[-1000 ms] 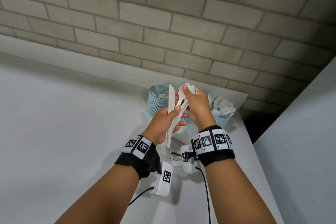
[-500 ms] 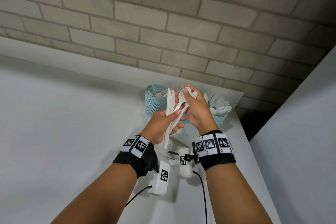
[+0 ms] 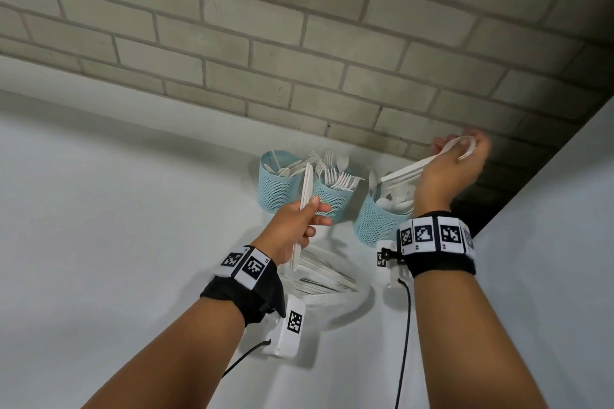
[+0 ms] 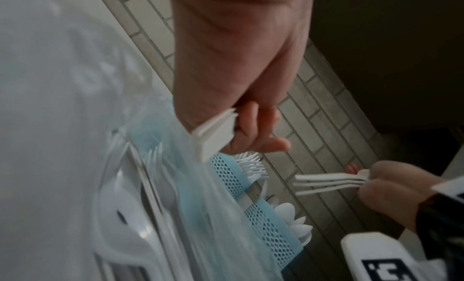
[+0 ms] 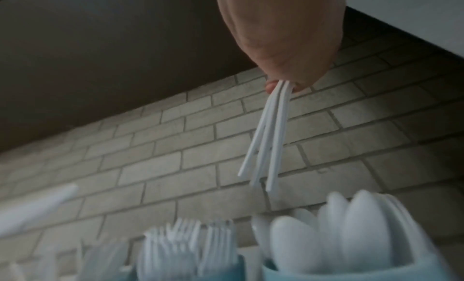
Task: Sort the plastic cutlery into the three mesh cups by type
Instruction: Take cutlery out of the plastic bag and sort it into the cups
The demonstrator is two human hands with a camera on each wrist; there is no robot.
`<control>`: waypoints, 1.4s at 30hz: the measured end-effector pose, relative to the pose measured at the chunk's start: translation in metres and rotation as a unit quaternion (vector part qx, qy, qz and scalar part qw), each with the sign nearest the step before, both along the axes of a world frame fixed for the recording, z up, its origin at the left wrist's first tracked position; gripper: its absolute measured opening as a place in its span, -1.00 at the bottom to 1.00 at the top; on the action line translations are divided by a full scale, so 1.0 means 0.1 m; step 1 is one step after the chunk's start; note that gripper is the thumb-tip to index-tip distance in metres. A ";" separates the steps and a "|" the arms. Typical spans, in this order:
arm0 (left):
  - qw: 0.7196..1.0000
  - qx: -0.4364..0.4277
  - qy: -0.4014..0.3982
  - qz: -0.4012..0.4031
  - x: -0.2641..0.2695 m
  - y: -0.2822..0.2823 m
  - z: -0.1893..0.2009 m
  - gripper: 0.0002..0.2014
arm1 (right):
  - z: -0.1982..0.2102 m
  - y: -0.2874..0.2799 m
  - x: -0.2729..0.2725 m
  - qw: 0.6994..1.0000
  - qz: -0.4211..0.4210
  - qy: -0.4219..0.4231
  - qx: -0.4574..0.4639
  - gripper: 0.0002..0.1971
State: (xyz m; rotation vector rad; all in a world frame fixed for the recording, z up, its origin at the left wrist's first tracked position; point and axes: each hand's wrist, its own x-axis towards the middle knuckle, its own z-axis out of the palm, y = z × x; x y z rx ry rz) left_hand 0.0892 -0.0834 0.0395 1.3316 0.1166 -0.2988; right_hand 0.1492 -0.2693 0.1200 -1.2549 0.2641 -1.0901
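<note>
Three blue mesh cups stand by the brick wall: the left cup (image 3: 277, 188) with knives, the middle cup (image 3: 332, 202) with forks, the right cup (image 3: 375, 222) with spoons. My left hand (image 3: 315, 209) grips a small stack of white knives (image 3: 306, 186) upright in front of the left and middle cups; their handle ends (image 4: 216, 135) show under the palm. My right hand (image 3: 461, 149) is raised above the right cup and pinches several white spoons (image 3: 412, 169) by their bowls, with the handles (image 5: 268, 142) slanting down towards the cup.
A clear tray (image 3: 362, 300) with a pile of white cutlery (image 3: 319, 279) lies on the white counter (image 3: 116, 226) just under my wrists. The brick wall (image 3: 299, 43) runs close behind the cups. A white side wall (image 3: 548, 242) closes the right.
My hands were together over the cups with one mixed bundle. The right hand has pulled the spoons out and swung up to the right; the left keeps the knives and has dropped left.
</note>
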 end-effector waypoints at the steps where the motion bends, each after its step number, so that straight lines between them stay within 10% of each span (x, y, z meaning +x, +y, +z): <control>1: 1.000 0.002 0.002 0.000 0.00 0.00 -0.01 -0.71 | -0.04 -0.04 0.04 1.000 -0.020 -0.008 -0.020 -0.81; 9: 0.996 -0.063 0.042 -0.040 0.04 0.00 0.01 -0.74 | -0.78 -0.17 0.26 0.965 -0.038 0.116 -0.234 -0.76; 19: 0.994 -0.101 0.023 -0.033 0.01 0.01 0.02 -0.76 | -0.86 -0.13 0.23 0.808 -0.008 0.339 -0.482 -0.66; 25: 0.995 -0.084 -0.026 -0.046 -0.04 0.05 0.04 -0.75 | -0.58 0.15 0.03 0.891 -0.046 0.106 -0.438 -0.70; 29: 0.996 -0.075 -0.048 -0.030 -0.08 0.05 0.04 -0.79 | -0.46 0.48 -0.21 0.930 0.146 0.087 -0.327 -0.74; 37: 0.996 -0.067 -0.050 -0.026 -0.14 0.07 0.04 -0.84 | -0.50 0.70 -0.34 0.822 0.497 0.222 -0.169 -0.57; 42: 0.998 -0.004 -0.057 -0.041 -0.14 0.19 0.01 -0.79 | -0.38 0.76 -0.24 0.807 0.510 0.264 -0.137 -0.81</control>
